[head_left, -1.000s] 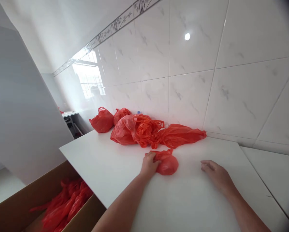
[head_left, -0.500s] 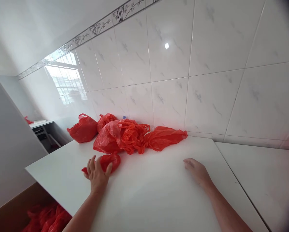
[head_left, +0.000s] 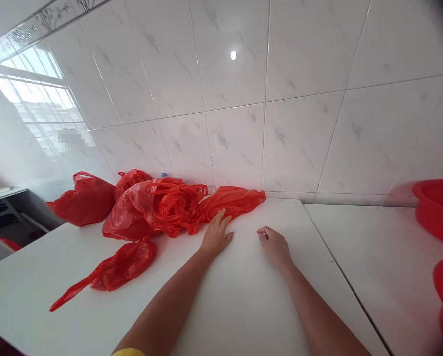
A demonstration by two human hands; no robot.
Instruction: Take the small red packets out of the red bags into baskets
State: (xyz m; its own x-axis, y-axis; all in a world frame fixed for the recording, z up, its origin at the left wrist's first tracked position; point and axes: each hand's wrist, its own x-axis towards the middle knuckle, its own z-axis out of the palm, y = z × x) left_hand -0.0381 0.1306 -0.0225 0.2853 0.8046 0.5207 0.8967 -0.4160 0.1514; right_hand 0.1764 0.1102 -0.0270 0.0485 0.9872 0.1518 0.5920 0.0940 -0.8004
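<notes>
My left hand [head_left: 216, 236] is open, its fingers reaching to the front edge of a flattened red plastic bag [head_left: 238, 200] that lies against the wall. Whether the fingertips press on the bag or only rest beside it, I cannot tell. To the right, my right hand [head_left: 275, 245] hovers over or rests on the white tabletop [head_left: 240, 301] with its fingers curled in and nothing visible in them. A smaller red plastic bag [head_left: 127, 264] with a long twisted end lies left of my left forearm.
A heap of crumpled red bags [head_left: 179, 207] sits by the tiled wall [head_left: 236, 148], with a full, tied-looking red bag [head_left: 82, 200] at its left. A blue cap [head_left: 164, 174] shows behind. Red plastic basins [head_left: 438, 217] stand at the right, past a seam in the tabletop.
My left hand has left the small bag and moved right to the flattened one; the small bag now lies with its end stretched out. The view has turned right, bringing in the basins.
</notes>
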